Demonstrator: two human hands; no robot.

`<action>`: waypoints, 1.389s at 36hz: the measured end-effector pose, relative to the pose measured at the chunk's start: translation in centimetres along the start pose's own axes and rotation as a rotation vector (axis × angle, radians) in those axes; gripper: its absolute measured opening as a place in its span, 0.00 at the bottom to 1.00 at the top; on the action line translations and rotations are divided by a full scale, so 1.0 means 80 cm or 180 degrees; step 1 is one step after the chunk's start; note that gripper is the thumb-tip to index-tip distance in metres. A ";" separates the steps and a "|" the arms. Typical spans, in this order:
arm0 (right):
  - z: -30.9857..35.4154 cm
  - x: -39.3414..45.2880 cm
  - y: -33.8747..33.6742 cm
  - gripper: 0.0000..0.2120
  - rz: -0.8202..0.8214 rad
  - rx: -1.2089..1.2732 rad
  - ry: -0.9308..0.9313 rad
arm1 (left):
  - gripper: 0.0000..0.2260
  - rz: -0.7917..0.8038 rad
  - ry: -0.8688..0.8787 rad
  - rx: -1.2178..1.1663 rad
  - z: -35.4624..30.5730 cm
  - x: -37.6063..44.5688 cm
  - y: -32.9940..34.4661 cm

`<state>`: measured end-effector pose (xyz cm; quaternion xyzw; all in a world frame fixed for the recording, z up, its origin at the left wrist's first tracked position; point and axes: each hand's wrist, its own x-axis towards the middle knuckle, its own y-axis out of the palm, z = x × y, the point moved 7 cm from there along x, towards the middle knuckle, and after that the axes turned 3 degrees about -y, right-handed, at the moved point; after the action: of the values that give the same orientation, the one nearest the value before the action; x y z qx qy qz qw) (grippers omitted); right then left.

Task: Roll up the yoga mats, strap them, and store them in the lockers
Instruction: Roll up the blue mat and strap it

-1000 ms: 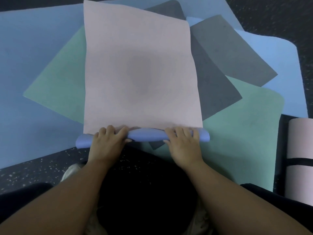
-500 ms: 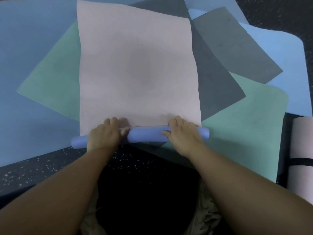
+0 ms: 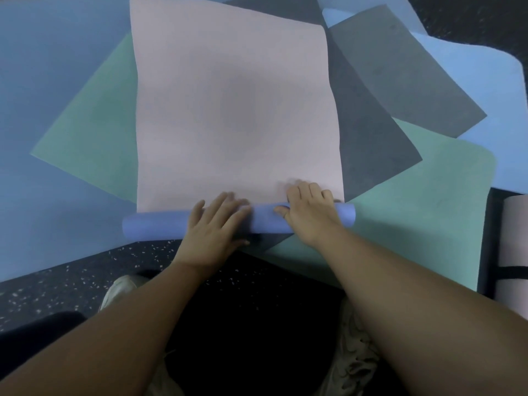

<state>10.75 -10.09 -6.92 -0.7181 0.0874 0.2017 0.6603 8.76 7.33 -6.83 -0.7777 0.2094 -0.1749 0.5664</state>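
At near end of the pink mat (image 3: 234, 110), a slim roll (image 3: 154, 227) has been started — periwinkle underside showing outward, pink face lying flat beyond it. Left hand (image 3: 214, 224) lies flat over the roll's middle, fingers (image 3: 225, 204) spread and extended, palm pressing, gripping nothing. Right hand (image 3: 310, 212) sits on the roll's right part, fingers curled over the far side, thumb on the near side — a loose cupping hold on the roll.

Step in hand, as a judgement: rolling this mat, early on, most of the length still flat. To do it well: keep both palms pushing evenly away so the roll stays tight and its ends square; the left end sticks out slightly past the pink edge, so telescoping is a risk — nudge that end in before going on. Hands sit centre and right, so the left part may loosen; spreading the hands wider would help. Foam looks soft and likely springs back if released.

Surface: dark speckled floor (image 3: 85, 270), probably rubber gym flooring. Under the pink mat, overlapping at angles, are a green mat (image 3: 94, 132), grey mats (image 3: 400, 81) and blue mats (image 3: 43, 81) — the layers below could drag along with the roll. At the right edge a rolled pink mat (image 3: 514, 232) with a black strap (image 3: 511, 272) around it lies on the floor. Shoes (image 3: 120, 290) are visible below. No lockers in view.
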 end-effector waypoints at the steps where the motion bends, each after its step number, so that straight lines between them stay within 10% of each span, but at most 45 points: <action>1: 0.001 0.001 0.000 0.24 0.0003 0.0002 -0.0016 | 0.25 0.0006 -0.0015 -0.0002 -0.001 0.000 -0.001; 13: -0.006 0.004 -0.009 0.19 -0.0350 0.0367 -0.0113 | 0.42 0.0881 -0.0672 0.0501 0.000 0.016 0.018; 23: 0.020 -0.042 -0.013 0.10 -0.2302 0.0636 0.0286 | 0.37 0.1386 -0.0627 0.0117 0.010 0.031 0.014; 39: 0.038 -0.032 0.034 0.42 -0.1056 0.0695 0.0287 | 0.37 0.1762 -0.0269 -0.0128 0.019 0.050 0.006; 50: 0.022 -0.009 -0.003 0.31 -0.1328 0.0556 0.0156 | 0.34 0.0753 -0.0156 0.0034 0.014 0.061 -0.027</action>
<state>9.86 -8.43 -6.52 -0.6654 -0.0298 0.0349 0.7451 13.74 6.27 -4.97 -0.7485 0.2849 -0.0889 0.5921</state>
